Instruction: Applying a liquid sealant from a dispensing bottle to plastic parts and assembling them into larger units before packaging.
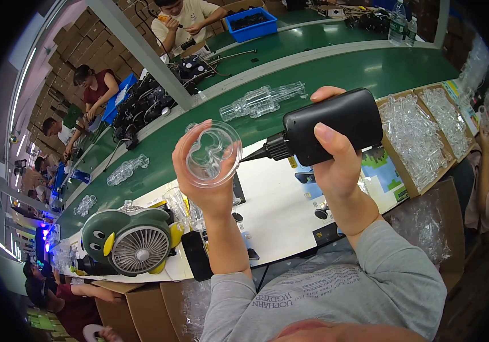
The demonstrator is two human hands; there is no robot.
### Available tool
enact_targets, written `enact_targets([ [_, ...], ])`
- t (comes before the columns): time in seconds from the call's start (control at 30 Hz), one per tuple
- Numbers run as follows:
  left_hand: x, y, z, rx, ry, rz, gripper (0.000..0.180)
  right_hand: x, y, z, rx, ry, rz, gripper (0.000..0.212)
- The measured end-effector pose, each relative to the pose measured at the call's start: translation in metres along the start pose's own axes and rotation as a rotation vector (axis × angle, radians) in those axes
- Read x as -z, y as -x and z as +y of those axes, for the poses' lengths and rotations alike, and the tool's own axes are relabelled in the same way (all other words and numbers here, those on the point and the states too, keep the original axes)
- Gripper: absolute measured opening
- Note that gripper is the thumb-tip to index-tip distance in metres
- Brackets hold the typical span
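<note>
My left hand (199, 185) is closed around a clear round plastic part (213, 154) with curved shapes inside its rim. In my right hand (338, 157) lies a black squeeze bottle (341, 126), tipped on its side. Its thin dark nozzle (256, 153) points left, and the tip meets or nearly meets the clear part's right edge; I cannot tell if they touch. Beyond my hands, a long clear plastic assembly (262, 101) rests on the green table (313, 71). Several more clear pieces (184, 208) stand close behind my left wrist, partly hidden by it.
A green duck-shaped fan (136, 242) and a black phone (197, 255) are at the left. Cardboard boxes of clear parts (412, 134) stand at the right. Further clear assemblies (127, 170) lie along the table. Across it, a person (184, 25) works by a blue bin (251, 25).
</note>
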State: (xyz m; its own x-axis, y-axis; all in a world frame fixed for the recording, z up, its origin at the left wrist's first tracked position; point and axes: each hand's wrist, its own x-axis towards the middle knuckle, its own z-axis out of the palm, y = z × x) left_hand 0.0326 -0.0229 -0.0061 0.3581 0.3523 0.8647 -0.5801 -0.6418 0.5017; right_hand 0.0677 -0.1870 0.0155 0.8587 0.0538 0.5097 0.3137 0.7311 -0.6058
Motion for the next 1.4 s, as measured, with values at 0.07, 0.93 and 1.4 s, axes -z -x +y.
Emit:
enact_targets([
  [0.07, 0.0, 0.0, 0.0, -0.003, 0.002, -0.002, 0.052, 0.001, -0.001, 0.001, 0.014, -0.013, 0.003, 0.041],
  [0.93, 0.006, 0.001, 0.004, 0.004, -0.038, -0.099, 0.053, 0.009, -0.007, -0.001, 0.042, -0.025, 0.008, 0.039],
  [1.4, 0.015, -0.005, 0.0, -0.052, 0.017, -0.127, 0.064, 0.005, -0.004, -0.004, 0.029, -0.006, -0.019, 0.033],
])
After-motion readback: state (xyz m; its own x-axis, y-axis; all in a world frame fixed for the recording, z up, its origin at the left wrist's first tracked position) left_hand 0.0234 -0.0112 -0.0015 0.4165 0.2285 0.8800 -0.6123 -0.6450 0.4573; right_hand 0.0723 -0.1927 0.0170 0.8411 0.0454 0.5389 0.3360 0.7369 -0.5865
